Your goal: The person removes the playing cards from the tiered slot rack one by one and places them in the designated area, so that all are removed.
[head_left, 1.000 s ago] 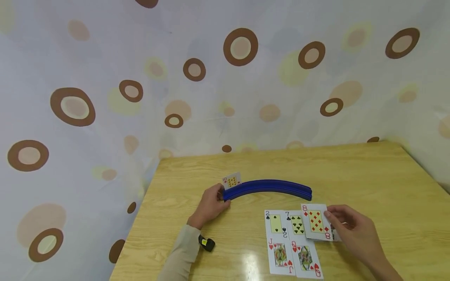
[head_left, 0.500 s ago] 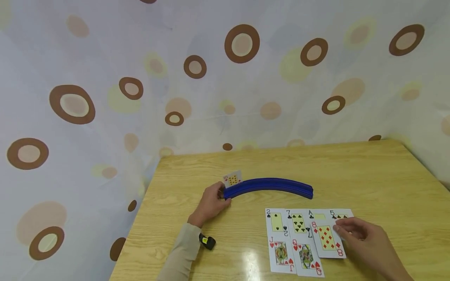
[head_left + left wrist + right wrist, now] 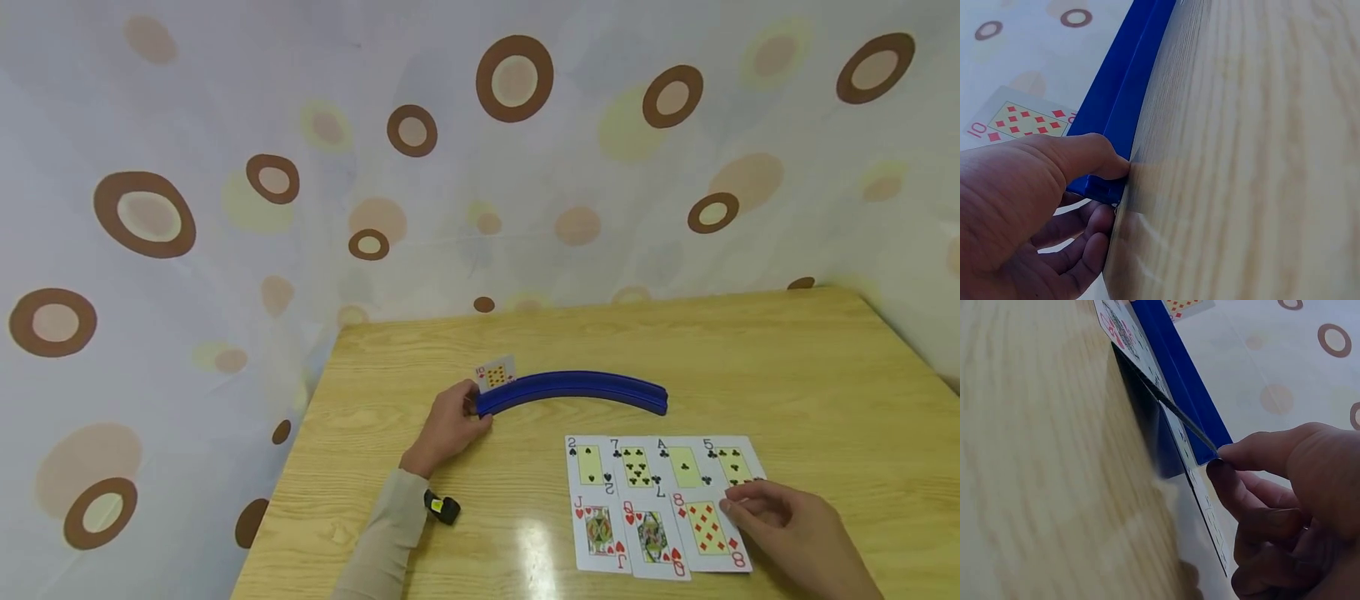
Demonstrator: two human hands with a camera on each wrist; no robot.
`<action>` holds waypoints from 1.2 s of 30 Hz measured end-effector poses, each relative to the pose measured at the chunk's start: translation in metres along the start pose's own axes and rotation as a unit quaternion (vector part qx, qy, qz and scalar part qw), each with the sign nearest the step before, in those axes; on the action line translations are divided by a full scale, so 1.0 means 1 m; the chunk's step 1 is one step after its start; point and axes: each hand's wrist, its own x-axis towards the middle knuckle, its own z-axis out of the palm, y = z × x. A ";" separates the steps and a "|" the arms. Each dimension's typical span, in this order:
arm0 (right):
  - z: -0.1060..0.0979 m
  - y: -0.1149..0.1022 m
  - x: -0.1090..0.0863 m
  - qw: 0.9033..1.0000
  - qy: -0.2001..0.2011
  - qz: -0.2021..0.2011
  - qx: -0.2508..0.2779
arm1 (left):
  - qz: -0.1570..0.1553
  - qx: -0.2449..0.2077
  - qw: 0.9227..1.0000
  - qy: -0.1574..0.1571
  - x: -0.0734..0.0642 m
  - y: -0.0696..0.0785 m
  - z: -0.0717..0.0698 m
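My left hand [image 3: 446,429] grips the left end of a curved blue card holder [image 3: 573,385], thumb in front, as the left wrist view shows. A ten of diamonds [image 3: 497,374] stands in the holder's slot beside that hand. Between thumb and fingertips, my right hand [image 3: 802,533] pinches the right edge of an eight of diamonds [image 3: 707,529]. In the right wrist view this card [image 3: 1172,406] tilts, its pinched edge raised off the table. It lies right of the queen of hearts [image 3: 652,537] and below the ace of clubs [image 3: 684,468]. Whether more cards lie beneath it I cannot tell.
A two of spades [image 3: 588,467], a seven of clubs [image 3: 637,468] and a five of clubs [image 3: 733,467] lie face up in the upper row. The jack of hearts [image 3: 600,533] starts the lower row. A patterned cloth [image 3: 570,167] hangs behind the wooden table [image 3: 405,350].
The right hand has carried the eight of diamonds down and right into the lower row, uncovering the ace and most of the five of clubs. The left hand stays on the holder.
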 end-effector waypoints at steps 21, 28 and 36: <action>0.001 -0.005 -0.007 0.999 0.050 0.002 -0.011 | 0.003 -0.008 1.000 -0.002 -0.001 0.001 0.000; 0.005 -0.021 -0.002 0.994 0.095 -0.052 -0.022 | 0.009 -0.002 1.000 0.000 0.000 0.000 0.000; 0.010 -0.041 0.009 0.989 0.101 -0.111 -0.003 | 0.001 -0.007 1.000 -0.002 -0.001 0.001 0.000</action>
